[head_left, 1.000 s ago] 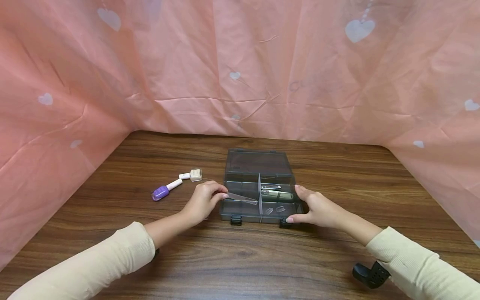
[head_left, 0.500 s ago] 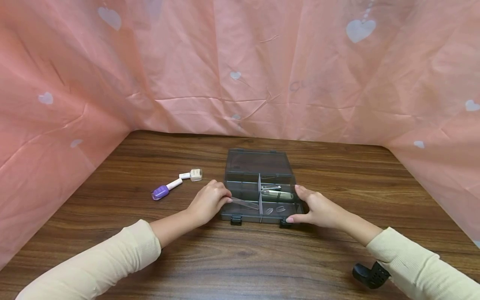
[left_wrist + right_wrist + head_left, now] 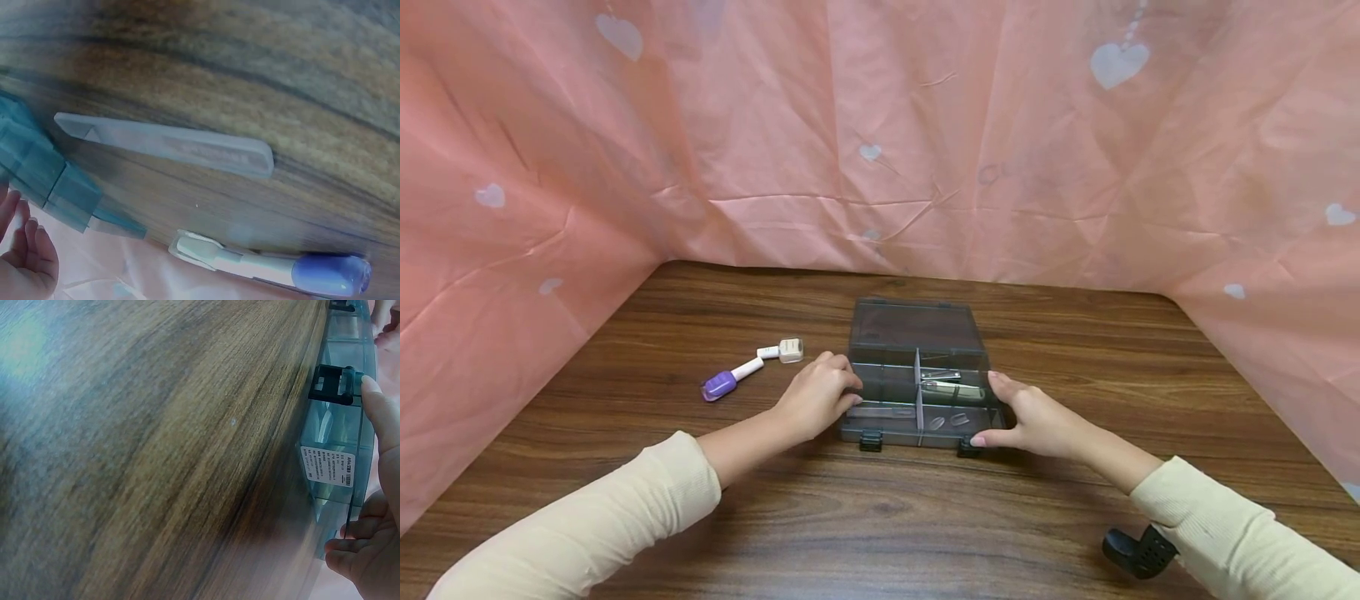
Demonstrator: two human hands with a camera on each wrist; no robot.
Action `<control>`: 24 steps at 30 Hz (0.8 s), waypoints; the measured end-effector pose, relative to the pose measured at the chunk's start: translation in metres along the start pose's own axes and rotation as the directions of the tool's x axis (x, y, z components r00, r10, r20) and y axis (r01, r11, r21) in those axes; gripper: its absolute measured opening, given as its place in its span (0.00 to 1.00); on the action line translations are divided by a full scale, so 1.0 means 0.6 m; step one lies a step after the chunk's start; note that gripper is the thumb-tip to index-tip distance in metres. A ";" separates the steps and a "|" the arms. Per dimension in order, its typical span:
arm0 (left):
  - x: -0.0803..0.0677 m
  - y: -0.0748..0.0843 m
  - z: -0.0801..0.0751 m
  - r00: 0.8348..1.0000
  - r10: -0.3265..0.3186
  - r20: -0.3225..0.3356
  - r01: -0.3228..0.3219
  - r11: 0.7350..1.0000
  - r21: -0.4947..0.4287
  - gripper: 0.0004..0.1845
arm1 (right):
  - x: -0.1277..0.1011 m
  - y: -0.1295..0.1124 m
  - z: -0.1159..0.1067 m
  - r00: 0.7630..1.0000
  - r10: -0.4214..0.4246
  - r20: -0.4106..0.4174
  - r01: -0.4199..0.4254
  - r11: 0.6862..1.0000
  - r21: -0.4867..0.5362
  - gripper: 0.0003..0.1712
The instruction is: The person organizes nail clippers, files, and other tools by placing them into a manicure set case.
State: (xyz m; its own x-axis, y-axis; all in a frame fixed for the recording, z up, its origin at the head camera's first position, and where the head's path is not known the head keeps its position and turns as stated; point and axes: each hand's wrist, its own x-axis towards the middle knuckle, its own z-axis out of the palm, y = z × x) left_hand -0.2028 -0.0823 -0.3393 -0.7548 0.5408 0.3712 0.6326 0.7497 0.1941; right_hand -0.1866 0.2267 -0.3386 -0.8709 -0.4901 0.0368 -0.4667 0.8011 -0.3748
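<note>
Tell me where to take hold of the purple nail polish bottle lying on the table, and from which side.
Probably by the white cap: the purple nail polish bottle lies on its side on the table, left of the organizer box, cap toward the small beige cube. Come from above and pinch across the slim cap, since it offers a narrower, straighter grip than the rounded purple body. The left hand is nearest.

Head view overhead; wrist views near box (image 3: 917, 375).

Long cream ribbed sleeves (image 3: 587, 533)
</note>
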 end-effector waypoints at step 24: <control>-0.064 -0.069 -0.013 0.972 -0.044 -0.230 -0.019 0.964 -0.266 0.07 | 0.001 0.004 0.001 1.000 0.010 0.016 -0.010 1.000 0.002 0.60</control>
State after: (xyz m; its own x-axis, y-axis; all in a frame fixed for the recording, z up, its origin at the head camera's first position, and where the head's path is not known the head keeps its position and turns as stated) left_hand -0.1987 -0.1367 -0.3545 -0.7219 0.4052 0.5609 0.6703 0.6109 0.4213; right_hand -0.1880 0.2280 -0.3397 -0.8729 -0.4876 0.0183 -0.4578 0.8052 -0.3770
